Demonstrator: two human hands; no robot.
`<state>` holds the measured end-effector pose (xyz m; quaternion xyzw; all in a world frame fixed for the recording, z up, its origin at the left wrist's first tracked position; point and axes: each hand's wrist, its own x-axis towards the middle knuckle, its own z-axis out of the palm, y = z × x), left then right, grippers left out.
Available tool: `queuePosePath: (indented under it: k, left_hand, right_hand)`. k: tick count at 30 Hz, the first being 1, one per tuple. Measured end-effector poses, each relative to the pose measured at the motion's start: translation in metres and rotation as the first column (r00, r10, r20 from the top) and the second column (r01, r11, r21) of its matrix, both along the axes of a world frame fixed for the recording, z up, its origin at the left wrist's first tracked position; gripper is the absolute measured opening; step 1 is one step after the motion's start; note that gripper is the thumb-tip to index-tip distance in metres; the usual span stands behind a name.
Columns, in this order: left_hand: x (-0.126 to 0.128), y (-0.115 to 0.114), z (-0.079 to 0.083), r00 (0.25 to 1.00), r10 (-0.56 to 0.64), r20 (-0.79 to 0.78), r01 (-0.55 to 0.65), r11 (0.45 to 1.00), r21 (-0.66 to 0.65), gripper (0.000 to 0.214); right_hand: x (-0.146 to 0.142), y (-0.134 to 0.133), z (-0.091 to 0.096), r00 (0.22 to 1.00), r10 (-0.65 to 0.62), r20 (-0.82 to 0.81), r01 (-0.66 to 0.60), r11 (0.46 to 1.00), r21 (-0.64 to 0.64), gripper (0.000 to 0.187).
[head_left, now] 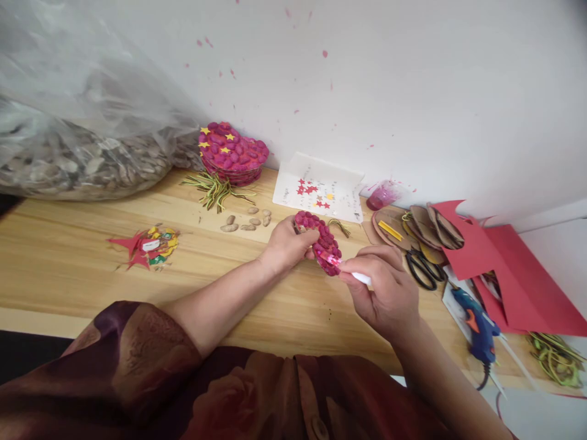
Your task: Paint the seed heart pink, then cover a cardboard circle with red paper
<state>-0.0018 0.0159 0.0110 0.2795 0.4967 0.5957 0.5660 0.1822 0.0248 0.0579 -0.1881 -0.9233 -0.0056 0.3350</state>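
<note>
In the middle of the view, my left hand (291, 244) is closed on the edge of a magenta craft piece (326, 235) covered with lumpy, peanut-like bumps. My right hand (383, 287) pinches a white-handled brush (362, 278) whose pink-stained end lies against the lower part of that piece. Behind my left hand, several unpainted peanuts (248, 227) are scattered on the table. A clear cup (383, 194) with pink paint stands near the wall. At the back rests a stack of similar magenta pieces (236, 153), its top one dotted with yellow stars.
A plastic bag of peanuts (82, 159) fills the left back. Red and yellow scraps (149, 245) lie at left. White paper (316, 189) holds small stars. On the right are cardboard pieces (385, 229), scissors (424, 269), a glue gun (479, 333), red paper (527, 275) and cords (557, 360).
</note>
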Motion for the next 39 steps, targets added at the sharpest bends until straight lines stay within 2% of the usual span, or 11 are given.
queuePosePath:
  k: [3,6,9,11,13,16,20,22,25,31,39]
  left_hand:
    - [0.0,-0.001,0.002,1.0,-0.007,0.01,0.007,1.0,-0.019,0.013]
    - [-0.001,-0.001,0.001,1.0,-0.023,0.013,0.024,0.999,-0.031,0.018]
    - [-0.001,0.0,-0.003,0.999,-0.042,0.008,0.042,0.998,-0.05,0.026]
    - [-0.002,0.0,-0.006,0.998,-0.063,0.021,0.064,0.995,-0.073,0.031]
    - [-0.002,0.0,-0.008,0.997,-0.072,0.025,0.074,0.993,-0.093,0.032]
    - [-0.002,0.001,-0.008,0.994,-0.103,0.031,0.106,0.988,-0.11,0.033]
    - [-0.001,0.0,-0.006,0.991,-0.126,0.047,0.131,0.982,-0.136,0.034]
    - [-0.001,0.0,-0.005,0.99,-0.128,0.056,0.135,0.98,-0.146,0.034]
    - [-0.001,0.0,-0.003,0.99,-0.13,0.057,0.137,0.98,-0.146,0.033]
    - [-0.002,0.0,-0.003,0.99,-0.139,0.024,0.141,0.981,-0.13,0.031]
    - [-0.001,0.0,-0.007,0.983,-0.183,-0.03,0.177,0.975,-0.131,0.026]
  right_hand:
    - [0.004,0.002,0.003,1.0,-0.018,0.019,0.018,1.0,0.012,0.007]
    - [0.012,0.008,0.008,0.996,-0.077,-0.037,0.078,0.996,0.033,0.011]
    - [0.023,0.026,0.015,0.977,-0.167,-0.133,0.176,0.983,0.056,0.015]
    - [0.031,0.046,0.022,0.943,-0.264,-0.202,0.279,0.959,0.047,0.01]
    - [0.041,0.071,0.029,0.869,-0.422,-0.258,0.431,0.902,-0.024,0.008]
    - [0.055,0.113,0.036,0.706,-0.654,-0.271,0.63,0.755,-0.181,0.023]
    - [0.063,0.16,0.037,0.659,-0.745,-0.103,0.711,0.661,-0.24,0.031]
    - [0.06,0.175,0.034,0.649,-0.761,0.006,0.74,0.63,-0.236,0.034]
    - [0.051,0.19,0.027,0.652,-0.749,0.113,0.749,0.616,-0.243,0.031]
    - [0.034,0.201,0.017,0.619,-0.729,0.292,0.785,0.579,-0.22,0.029]
    - [0.026,0.202,0.018,0.589,-0.743,0.318,0.808,0.553,-0.205,0.03]
